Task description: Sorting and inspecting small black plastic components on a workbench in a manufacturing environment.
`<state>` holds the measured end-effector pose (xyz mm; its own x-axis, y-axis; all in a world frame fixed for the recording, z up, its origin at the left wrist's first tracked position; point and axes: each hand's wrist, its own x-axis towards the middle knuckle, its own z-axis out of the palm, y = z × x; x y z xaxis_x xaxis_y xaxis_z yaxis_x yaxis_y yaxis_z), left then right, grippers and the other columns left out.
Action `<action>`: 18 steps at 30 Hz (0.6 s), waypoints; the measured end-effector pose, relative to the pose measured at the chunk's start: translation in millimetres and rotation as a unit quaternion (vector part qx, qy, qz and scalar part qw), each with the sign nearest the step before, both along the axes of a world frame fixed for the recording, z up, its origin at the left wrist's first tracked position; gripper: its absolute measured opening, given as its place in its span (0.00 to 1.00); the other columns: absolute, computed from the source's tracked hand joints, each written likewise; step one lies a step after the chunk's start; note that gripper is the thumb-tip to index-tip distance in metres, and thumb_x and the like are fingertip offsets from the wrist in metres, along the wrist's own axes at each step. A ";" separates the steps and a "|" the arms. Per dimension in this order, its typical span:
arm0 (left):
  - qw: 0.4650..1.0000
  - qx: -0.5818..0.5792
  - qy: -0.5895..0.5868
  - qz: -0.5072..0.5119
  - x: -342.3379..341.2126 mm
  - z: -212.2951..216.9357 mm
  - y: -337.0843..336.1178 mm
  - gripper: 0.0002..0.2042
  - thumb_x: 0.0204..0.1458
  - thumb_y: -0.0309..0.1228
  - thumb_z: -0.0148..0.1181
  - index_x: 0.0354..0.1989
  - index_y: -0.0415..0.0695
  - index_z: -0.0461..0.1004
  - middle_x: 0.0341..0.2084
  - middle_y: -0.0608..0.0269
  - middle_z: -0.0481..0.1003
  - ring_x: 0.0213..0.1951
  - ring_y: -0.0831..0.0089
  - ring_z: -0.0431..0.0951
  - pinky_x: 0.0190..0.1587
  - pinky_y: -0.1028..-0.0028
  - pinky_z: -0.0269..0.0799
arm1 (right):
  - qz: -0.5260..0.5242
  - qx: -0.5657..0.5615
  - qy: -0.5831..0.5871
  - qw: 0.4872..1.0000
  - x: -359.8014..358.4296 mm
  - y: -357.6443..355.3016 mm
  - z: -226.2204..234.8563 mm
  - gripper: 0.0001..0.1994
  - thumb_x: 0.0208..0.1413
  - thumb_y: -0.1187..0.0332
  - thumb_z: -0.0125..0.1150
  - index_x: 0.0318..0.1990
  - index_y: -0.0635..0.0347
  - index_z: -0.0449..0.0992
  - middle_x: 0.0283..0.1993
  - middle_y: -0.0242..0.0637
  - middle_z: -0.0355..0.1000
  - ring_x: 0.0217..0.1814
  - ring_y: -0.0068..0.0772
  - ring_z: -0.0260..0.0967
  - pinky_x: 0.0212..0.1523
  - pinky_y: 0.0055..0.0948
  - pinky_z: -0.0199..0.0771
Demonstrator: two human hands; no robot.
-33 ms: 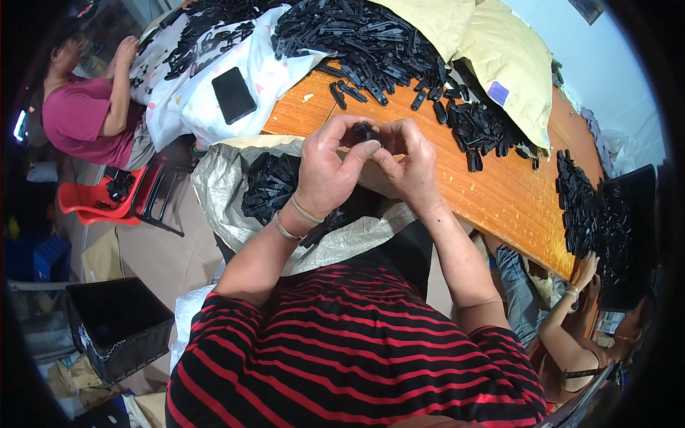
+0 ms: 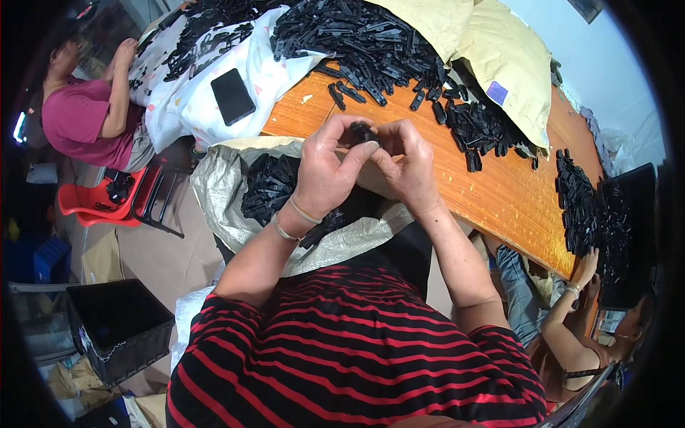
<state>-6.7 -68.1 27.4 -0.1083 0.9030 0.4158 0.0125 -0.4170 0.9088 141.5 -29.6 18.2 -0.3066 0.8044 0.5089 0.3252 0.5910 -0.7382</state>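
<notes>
Between my two hands, over the table's near edge, is a small black plastic part (image 2: 363, 133), partly covered by my fingers. My left hand (image 2: 330, 165) pinches it from the left with thumb and forefinger. From the other side my right hand (image 2: 405, 158) closes its thumb and fingertips on the same part. Under my hands an open woven sack (image 2: 214, 182) rests at my lap, with many black plastic parts (image 2: 270, 187) inside. Beyond my hands, a large heap of similar black parts (image 2: 357, 43) covers the far side of the wooden table (image 2: 492, 203).
A black phone (image 2: 232, 97) lies on white patterned cloth at left. Paper sacks (image 2: 510, 64) lie across the far right parts. One person (image 2: 89, 118) sits at left; another person's hand (image 2: 586, 269) touches parts at right. A red chair (image 2: 96, 203) and black crate (image 2: 120, 328) stand on the floor.
The black part has turned slightly between my fingertips. Both hands stay in nearly the same place.
</notes>
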 end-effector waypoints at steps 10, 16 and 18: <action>0.952 -0.175 0.201 -0.149 -62.2 -2.4 -17.9 0.05 0.57 0.25 0.54 0.32 0.36 0.74 0.27 0.68 0.75 0.31 0.83 0.72 0.36 0.81 0.69 | 0.129 -0.062 -0.103 0.984 8.1 -9.1 3.0 0.15 0.47 0.62 0.71 0.38 0.62 0.75 0.27 0.35 0.72 0.28 0.24 0.71 0.31 0.25 0.71; 0.970 -0.125 0.206 -0.008 -88.3 6.9 3.1 0.06 0.55 0.28 0.58 0.34 0.37 0.77 0.23 0.64 0.77 0.29 0.77 0.75 0.34 0.76 0.70 | -0.177 -0.058 -0.290 0.939 69.5 73.2 -1.7 0.10 0.52 0.66 0.64 0.34 0.66 0.77 0.28 0.46 0.75 0.30 0.41 0.75 0.33 0.35 0.74; 0.962 -0.078 0.259 0.041 -82.2 -3.9 37.4 0.05 0.53 0.28 0.58 0.34 0.40 0.78 0.25 0.58 0.78 0.31 0.66 0.79 0.35 0.70 0.71 | -0.207 0.073 -0.323 0.921 83.2 99.0 -8.4 0.10 0.50 0.67 0.63 0.34 0.64 0.77 0.30 0.51 0.75 0.34 0.51 0.75 0.37 0.41 0.74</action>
<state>-88.9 -30.7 23.5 0.0034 0.9563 0.2925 0.5069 -0.2538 0.8238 224.7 69.3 9.7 -0.2663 0.8578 0.4396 0.8881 0.3956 -0.2340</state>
